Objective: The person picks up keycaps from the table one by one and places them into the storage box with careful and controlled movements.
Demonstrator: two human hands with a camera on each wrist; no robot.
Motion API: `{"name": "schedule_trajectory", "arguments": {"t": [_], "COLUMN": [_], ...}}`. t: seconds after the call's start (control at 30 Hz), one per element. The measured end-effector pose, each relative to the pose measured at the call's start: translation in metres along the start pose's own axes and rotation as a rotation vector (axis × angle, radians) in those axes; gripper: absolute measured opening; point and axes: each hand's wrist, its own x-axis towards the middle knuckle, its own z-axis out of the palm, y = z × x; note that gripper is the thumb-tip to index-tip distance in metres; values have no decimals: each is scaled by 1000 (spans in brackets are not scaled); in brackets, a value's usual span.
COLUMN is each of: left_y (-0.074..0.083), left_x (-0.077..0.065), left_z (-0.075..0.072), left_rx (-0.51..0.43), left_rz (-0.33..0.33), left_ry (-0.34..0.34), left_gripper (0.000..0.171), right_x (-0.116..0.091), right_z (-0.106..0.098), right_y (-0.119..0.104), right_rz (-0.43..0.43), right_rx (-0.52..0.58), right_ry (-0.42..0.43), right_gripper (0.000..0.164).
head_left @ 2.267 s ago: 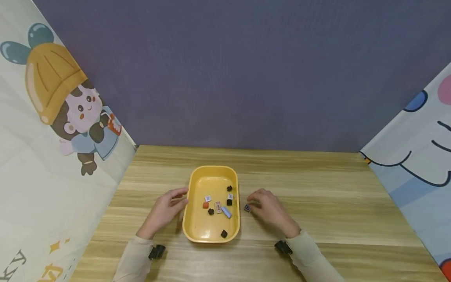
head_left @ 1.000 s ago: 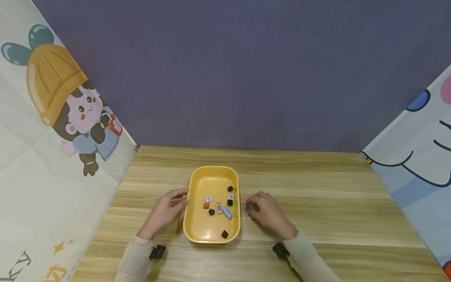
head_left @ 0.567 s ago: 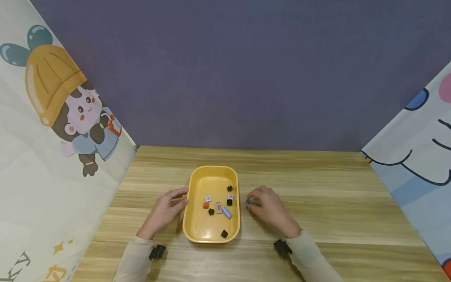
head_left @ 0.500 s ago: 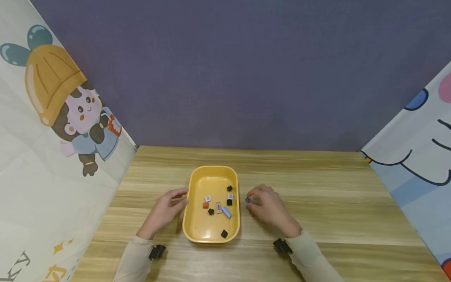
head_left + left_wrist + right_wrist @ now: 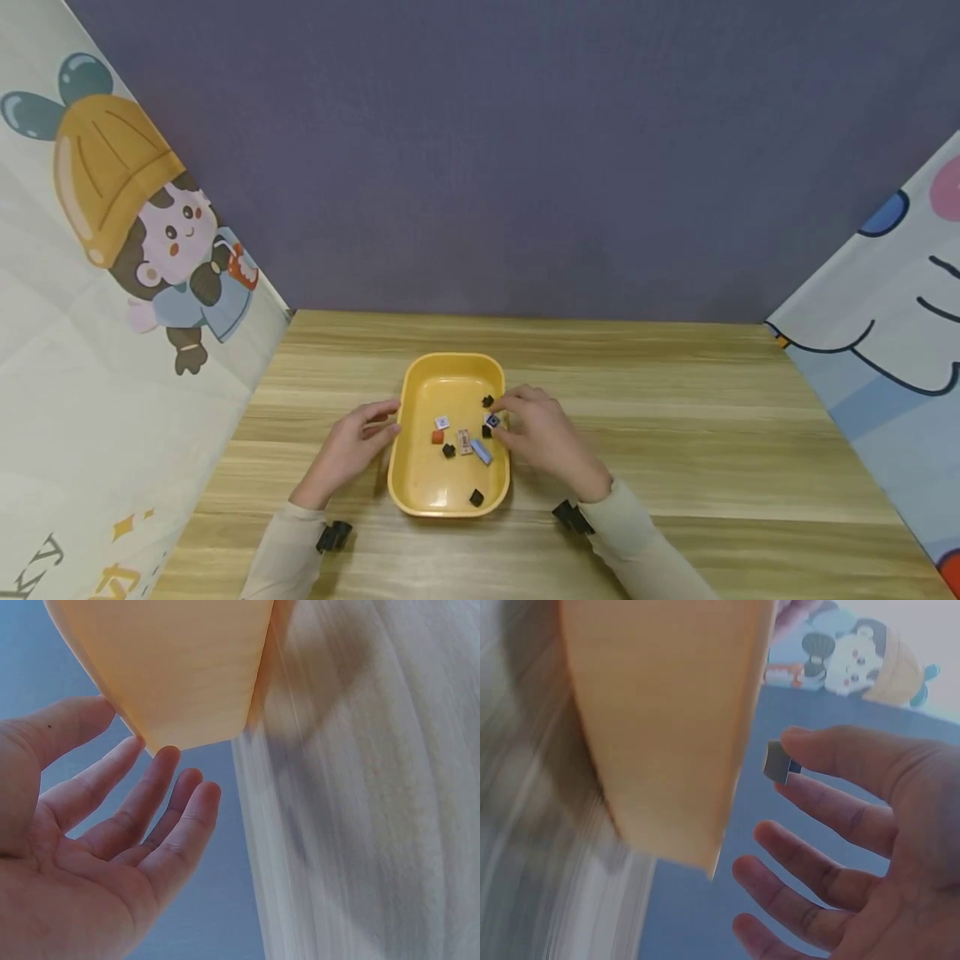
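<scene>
In the head view, a yellow tray (image 5: 407,492) holds several small pieces. My left hand (image 5: 352,448) is at its left side, fingers spread and softly bent; in the left wrist view the thumb and fingertips meet the tray's edge. My right hand (image 5: 546,435) reaches over the right rim. Thumb and index finger pinch a small dark square block (image 5: 492,422) with a pale outlined top, held above a white printed square in the tray. The right wrist view shows the block (image 5: 777,762) from the side as a grey tapered cap, with the other fingers spread loose.
Inside the tray lie an orange block (image 5: 437,437), a white printed square (image 5: 442,422), a red-printed tile (image 5: 465,442), a lavender bar (image 5: 482,452) and several black pieces, one (image 5: 477,497) near the front. The wooden table (image 5: 675,392) meets a dark blue-grey wall (image 5: 480,167) behind.
My right hand took up the dark block from the table right of the tray, then carried it left over the rim. My left hand and the tray stayed in place.
</scene>
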Motion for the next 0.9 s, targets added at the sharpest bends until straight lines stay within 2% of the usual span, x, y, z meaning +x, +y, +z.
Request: {"name": "schedule_trajectory", "arguments": {"t": [0.17,0.37,0.9], "left_y": [0,0,0], "left_x": [-1,-1,-1], "left_z": [-1,-1,0], "left_rx": [8,4,1], "left_rz": [-10,-23,-26], "left_ry": [-10,-16,-14], "left_gripper": [39,39,40], "right_x": [7,13,14], "right_z": [10,18,25], "right_y": [-17,-27,-26], "right_rz": [-73,-97,-115], "right_rx": [-24,-10,-44], "right_ry": [-37,-42,-34], "right_gripper": [29,28,28]}}
